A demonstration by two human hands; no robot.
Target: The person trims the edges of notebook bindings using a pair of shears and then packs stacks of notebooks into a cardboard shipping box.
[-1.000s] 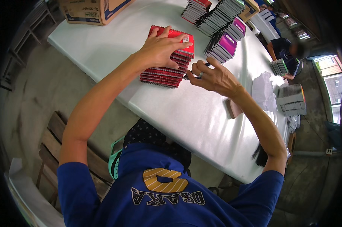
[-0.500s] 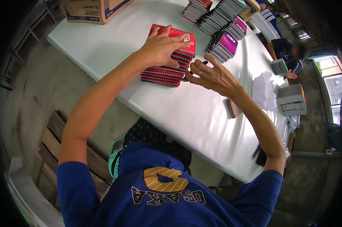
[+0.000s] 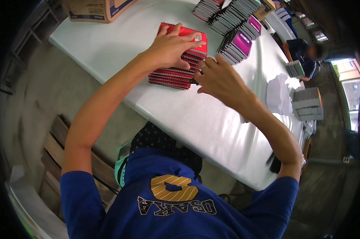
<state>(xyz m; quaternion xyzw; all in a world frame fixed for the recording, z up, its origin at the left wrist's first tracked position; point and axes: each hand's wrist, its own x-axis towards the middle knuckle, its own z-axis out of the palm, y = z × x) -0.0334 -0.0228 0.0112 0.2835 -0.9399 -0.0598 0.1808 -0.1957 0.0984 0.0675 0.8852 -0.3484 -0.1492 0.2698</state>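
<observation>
A stack of red spiral notebooks [image 3: 174,75] stands on the white-covered table, wire bindings showing along its side. My left hand [image 3: 170,49] lies over the top notebook, its fingers spread across the red cover and its thumb down at the stack's side. Against the stack's right side is my right hand [image 3: 219,79], a ring on one finger and the fingers curled in. A small dark bit shows by its fingertips, but most of what it holds is hidden.
Beyond the stack stand grey-edged notebooks [image 3: 229,18] and purple-covered ones [image 3: 239,44]. A cardboard box [image 3: 90,10] sits at the far left. White wrapping [image 3: 278,95] and another notebook stack [image 3: 307,104] are at the right. A co-worker [image 3: 301,55] handles notebooks across the table.
My right hand has turned over, back upward, and its fingers have drawn in at the stack's side. My left hand stays spread on the stack.
</observation>
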